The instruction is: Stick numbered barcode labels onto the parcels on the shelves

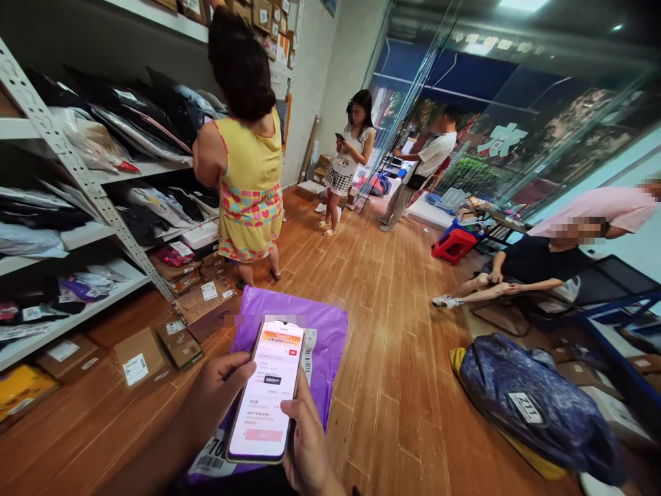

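Note:
Both my hands hold a smartphone (pixel 266 399) upright in front of me, its lit screen showing a page with a small dark pop-up. My left hand (pixel 222 386) grips the phone's left edge, thumb along the side. From the right, my right hand (pixel 308 441) wraps round the lower edge, with its thumb over the screen. Directly behind the phone is a purple mailing bag (pixel 330 337) with a barcode label, partly covered by the phone and hands. A second white label (pixel 211 463) shows at its lower left. What supports the bag is hidden.
At left, white shelves (pixel 124 289) hold bagged parcels, with cardboard boxes (pixel 143 355) on the floor. A person in yellow (pixel 250 165) faces the shelves. Others stand by the glass doors or sit at right. A red stool (pixel 453 242) and a blue sack (pixel 531 399) are at right.

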`<state>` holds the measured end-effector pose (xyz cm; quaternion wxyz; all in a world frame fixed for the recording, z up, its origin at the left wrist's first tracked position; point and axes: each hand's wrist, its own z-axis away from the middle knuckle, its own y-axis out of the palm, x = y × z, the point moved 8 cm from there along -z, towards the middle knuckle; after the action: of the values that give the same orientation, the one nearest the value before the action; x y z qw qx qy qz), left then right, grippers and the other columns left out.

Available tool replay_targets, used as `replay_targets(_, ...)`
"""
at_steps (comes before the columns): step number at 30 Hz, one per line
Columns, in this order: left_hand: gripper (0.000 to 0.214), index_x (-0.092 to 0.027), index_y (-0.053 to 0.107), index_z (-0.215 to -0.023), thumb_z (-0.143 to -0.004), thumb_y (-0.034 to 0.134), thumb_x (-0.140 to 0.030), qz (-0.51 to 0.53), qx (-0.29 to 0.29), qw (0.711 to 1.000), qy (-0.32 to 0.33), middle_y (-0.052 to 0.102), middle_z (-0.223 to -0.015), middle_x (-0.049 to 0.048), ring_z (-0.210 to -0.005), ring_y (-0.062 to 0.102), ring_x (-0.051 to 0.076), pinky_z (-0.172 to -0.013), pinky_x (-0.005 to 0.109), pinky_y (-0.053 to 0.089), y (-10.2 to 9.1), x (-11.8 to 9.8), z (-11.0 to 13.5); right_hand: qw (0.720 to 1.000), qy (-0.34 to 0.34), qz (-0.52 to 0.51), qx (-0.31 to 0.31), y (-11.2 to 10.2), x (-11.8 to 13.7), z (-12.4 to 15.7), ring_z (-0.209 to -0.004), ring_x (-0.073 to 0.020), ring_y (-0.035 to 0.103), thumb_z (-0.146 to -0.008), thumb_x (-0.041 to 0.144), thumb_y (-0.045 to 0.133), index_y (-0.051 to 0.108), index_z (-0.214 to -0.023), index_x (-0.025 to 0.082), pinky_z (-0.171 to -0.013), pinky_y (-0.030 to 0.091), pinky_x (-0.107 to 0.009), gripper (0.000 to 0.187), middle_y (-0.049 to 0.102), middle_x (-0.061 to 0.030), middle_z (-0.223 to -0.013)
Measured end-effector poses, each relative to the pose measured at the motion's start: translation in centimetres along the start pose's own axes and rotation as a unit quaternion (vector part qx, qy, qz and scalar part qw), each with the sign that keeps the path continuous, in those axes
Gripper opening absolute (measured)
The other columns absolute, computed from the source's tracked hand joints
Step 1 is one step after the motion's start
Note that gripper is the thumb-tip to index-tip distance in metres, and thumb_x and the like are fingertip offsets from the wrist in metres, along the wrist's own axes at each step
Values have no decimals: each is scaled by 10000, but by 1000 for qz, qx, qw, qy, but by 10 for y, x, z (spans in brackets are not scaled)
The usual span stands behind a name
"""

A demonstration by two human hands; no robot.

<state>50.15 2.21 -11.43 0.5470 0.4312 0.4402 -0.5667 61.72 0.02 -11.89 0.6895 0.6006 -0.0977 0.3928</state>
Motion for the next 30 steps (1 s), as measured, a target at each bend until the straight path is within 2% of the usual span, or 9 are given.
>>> replay_targets(3,413,-129,671,-753,-766,556,-525,21,23,999,-8,603,-641,12,-614,503,149,-577,235,403,3,0,2,1000,13,20,-1,-2,-3,-3,-944,-229,652,-547,101,532,488,-1225,191,-866,473,-364,685,726,-11,-986)
replay_targets(5,394,-130,690,-782,-775,544,-495,32,15,999,-5,616,-644,13,-629,509,156,-597,241,408,2,-3,3,999,12,33,-11,-5,-6,-6,-948,-226,655,-572,104,578,485,-1216,191,-868,472,-359,656,728,-16,-989)
replay_targets(7,382,-129,698,-786,-768,547,-479,42,8,999,-8,621,-636,13,-631,513,159,-601,245,409,2,-6,5,999,13,39,-27,-10,-9,-8,-942,-224,660,-683,220,646,478,-1224,191,-871,474,-366,567,726,-35,-1010)
replay_targets(10,384,-126,699,-800,-755,564,-483,48,2,999,-18,616,-628,6,-627,526,162,-596,245,406,3,-5,6,998,12,28,-46,-14,-10,-11,-929,-221,665,-796,417,605,475,-1235,181,-863,479,-373,514,712,-70,-1073)
replay_targets(11,383,-127,698,-804,-753,569,-484,49,-3,999,-20,614,-632,4,-633,533,164,-599,245,408,2,-3,5,999,9,21,-42,-14,-10,-11,-938,-221,662,-799,400,594,478,-1235,174,-864,477,-371,504,707,-76,-1090)
replay_targets(13,384,-132,694,-796,-747,577,-494,52,-7,998,-25,606,-627,2,-631,534,166,-591,246,409,0,1,4,1000,8,13,-21,-10,-8,-11,-950,-217,655,-734,245,597,478,-1242,167,-855,473,-356,527,711,-68,-1084)
replay_targets(16,391,-136,678,-740,-756,563,-509,47,6,998,-27,583,-602,1,-609,513,159,-571,245,400,-1,6,1,999,14,30,-2,-7,-7,-11,-939,-199,653,-585,68,538,451,-1273,181,-840,466,-330,703,728,-34,-1031)
replay_targets(21,385,-132,675,-785,-767,556,-497,37,9,999,-18,598,-626,3,-644,546,170,-611,252,422,-5,6,0,999,17,37,-19,-10,-10,-13,-914,-214,664,-707,189,579,488,-1242,183,-844,472,-361,543,729,-44,-1021)
replay_targets(30,373,-125,683,-800,-752,552,-470,23,-2,1000,-18,626,-658,13,-654,556,177,-604,251,420,-9,5,3,1000,-2,4,10,-2,-7,-9,-1021,-221,626,-694,192,554,518,-1244,185,-897,448,-353,551,706,-50,-1105)
